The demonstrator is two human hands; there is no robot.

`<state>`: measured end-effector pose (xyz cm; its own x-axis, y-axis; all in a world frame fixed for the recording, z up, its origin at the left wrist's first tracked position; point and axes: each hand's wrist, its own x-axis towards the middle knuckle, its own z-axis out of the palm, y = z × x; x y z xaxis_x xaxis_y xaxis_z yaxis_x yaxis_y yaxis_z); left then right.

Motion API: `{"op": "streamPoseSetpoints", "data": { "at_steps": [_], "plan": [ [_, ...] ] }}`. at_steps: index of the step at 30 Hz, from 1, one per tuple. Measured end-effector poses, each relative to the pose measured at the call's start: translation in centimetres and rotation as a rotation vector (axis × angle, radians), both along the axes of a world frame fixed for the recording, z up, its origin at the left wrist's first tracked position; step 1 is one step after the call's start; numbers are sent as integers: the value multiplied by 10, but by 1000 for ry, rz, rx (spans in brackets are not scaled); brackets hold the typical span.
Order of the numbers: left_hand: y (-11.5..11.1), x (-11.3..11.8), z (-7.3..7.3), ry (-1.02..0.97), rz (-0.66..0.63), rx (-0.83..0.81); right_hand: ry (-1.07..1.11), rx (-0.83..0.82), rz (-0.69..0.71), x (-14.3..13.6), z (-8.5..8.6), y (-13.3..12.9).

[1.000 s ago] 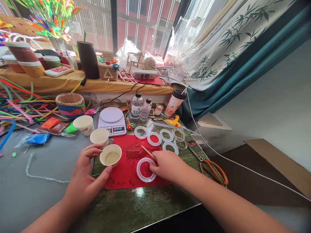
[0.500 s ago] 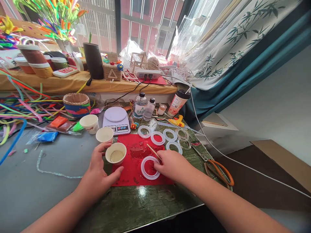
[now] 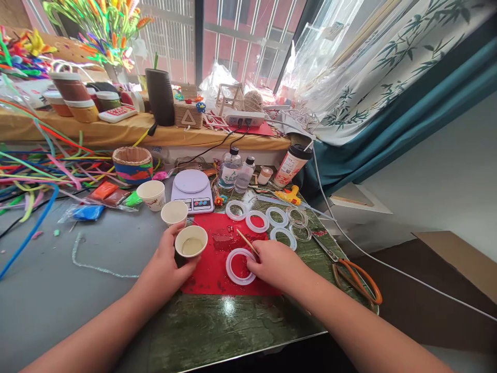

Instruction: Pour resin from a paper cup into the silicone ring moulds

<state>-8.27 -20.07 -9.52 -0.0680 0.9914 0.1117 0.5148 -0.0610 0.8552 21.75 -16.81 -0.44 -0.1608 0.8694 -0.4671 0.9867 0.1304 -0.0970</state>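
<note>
My left hand (image 3: pixel 171 259) is closed around a paper cup (image 3: pixel 191 254) with some pale, cloudy liquid at its bottom. Just behind it stands a second paper cup (image 3: pixel 174 211). My right hand (image 3: pixel 274 261) pinches a thin wooden stick (image 3: pixel 246 240), and its fingertips rest at the right side of a white ring mould (image 3: pixel 231 275). That mould lies on a red sheet (image 3: pixel 209 282), which has wet-looking spots. Farther back are several more ring moulds (image 3: pixel 257 221), with clear rings (image 3: pixel 298 217) beside them on the right.
A kitchen scale (image 3: pixel 192 191), two bottles (image 3: pixel 230 168) and a drink cup (image 3: pixel 292 166) line the back. Orange-handled scissors (image 3: pixel 355 277) lie at the right table edge, near a yellow glue gun (image 3: pixel 288 195). A white cable (image 3: pixel 349 235) hangs down on the right. Pipe cleaners (image 3: pixel 42 176) crowd the left.
My left hand has closed its thumb against the paper cup, which was loosely between the fingers before. The right hand keeps its hold at the mould. The whole view has shifted slightly.
</note>
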Motion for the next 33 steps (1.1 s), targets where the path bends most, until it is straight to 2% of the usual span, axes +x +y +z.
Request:
{"op": "streamPoseSetpoints", "data": {
  "at_steps": [10, 25, 33],
  "plan": [
    [-3, 1, 13, -40, 33, 35, -10, -13, 12, -5, 2, 3],
    [-7, 0, 12, -23, 12, 61, 11, -31, 3, -5, 0, -2],
    [-9, 0, 14, -36, 1, 60, 60, -7, -79, 16, 3, -21]
  ]
}}
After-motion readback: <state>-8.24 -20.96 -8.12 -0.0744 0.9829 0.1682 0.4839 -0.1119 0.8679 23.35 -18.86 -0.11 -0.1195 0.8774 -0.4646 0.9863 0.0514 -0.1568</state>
